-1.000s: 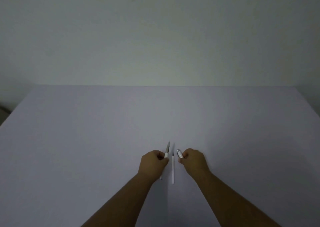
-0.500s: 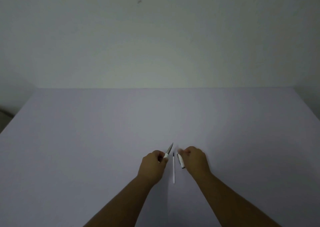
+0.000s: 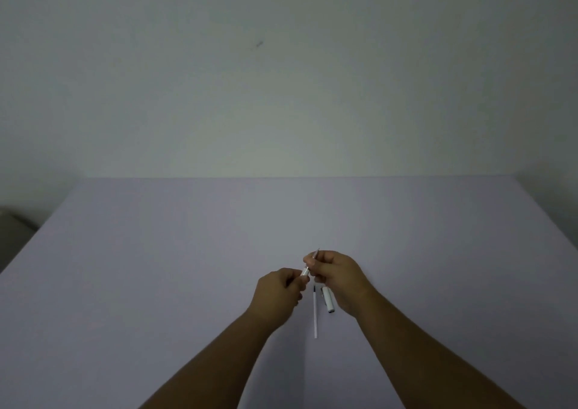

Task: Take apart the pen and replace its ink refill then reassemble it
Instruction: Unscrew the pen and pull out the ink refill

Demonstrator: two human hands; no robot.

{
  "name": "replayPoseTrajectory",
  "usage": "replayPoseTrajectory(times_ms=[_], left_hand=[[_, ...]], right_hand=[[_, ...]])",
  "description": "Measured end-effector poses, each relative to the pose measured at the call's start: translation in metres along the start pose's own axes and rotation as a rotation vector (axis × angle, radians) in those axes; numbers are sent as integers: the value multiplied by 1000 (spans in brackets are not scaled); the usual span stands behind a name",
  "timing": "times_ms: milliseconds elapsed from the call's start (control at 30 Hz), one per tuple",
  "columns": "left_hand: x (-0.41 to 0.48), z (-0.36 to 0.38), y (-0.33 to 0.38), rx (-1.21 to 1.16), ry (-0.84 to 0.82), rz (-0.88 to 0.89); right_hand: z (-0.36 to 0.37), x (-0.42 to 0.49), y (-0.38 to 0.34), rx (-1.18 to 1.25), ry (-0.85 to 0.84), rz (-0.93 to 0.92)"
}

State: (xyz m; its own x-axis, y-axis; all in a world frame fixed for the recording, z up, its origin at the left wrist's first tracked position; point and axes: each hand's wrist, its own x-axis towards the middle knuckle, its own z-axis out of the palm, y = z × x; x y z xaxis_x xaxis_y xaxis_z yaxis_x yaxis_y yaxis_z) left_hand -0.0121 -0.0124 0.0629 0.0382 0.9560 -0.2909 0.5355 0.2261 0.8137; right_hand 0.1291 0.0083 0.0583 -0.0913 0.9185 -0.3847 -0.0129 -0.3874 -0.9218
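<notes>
My left hand (image 3: 280,293) grips the white barrel of the pen (image 3: 306,271), which points up and to the right. My right hand (image 3: 339,275) pinches the pen's grey tip section near its point, so both hands hold the same pen just above the table. A thin white ink refill (image 3: 315,313) lies lengthwise on the table between my wrists. The white pen cap (image 3: 327,299) lies just right of the refill, partly under my right hand.
The pale lilac table (image 3: 156,268) stretches wide on all sides and ends at a plain wall at the back. A dim grey object (image 3: 12,225) sits beyond the table's left edge.
My right hand has put the cap down on the table beside the refill and moved up-left onto the pen's tip. The left hand has kept its hold on the barrel.
</notes>
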Motion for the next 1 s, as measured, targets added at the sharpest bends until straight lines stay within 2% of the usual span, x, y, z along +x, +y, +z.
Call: replayPoseTrajectory(times_ms=[133, 300, 467, 600, 733, 900, 1000], left_hand=[[-4, -8, 4, -23, -6, 0], [-11, -12, 9, 14, 21, 21], [-16, -17, 13, 54, 48, 54], [-20, -19, 17, 84, 50, 97], [-21, -21, 19, 120, 74, 121], [-20, -22, 19, 140, 90, 143], [-19, -22, 18, 160, 104, 141]], right_hand=[[-6, -4, -7, 51, -93, 3], [-2, -4, -10, -112, 30, 52], [-4, -7, -17, 68, -80, 46], [2, -9, -20, 12, 7, 55], [2, -11, -24, 165, -47, 10], [5, -13, -26, 46, 26, 40], [3, -13, -27, 148, -17, 4]])
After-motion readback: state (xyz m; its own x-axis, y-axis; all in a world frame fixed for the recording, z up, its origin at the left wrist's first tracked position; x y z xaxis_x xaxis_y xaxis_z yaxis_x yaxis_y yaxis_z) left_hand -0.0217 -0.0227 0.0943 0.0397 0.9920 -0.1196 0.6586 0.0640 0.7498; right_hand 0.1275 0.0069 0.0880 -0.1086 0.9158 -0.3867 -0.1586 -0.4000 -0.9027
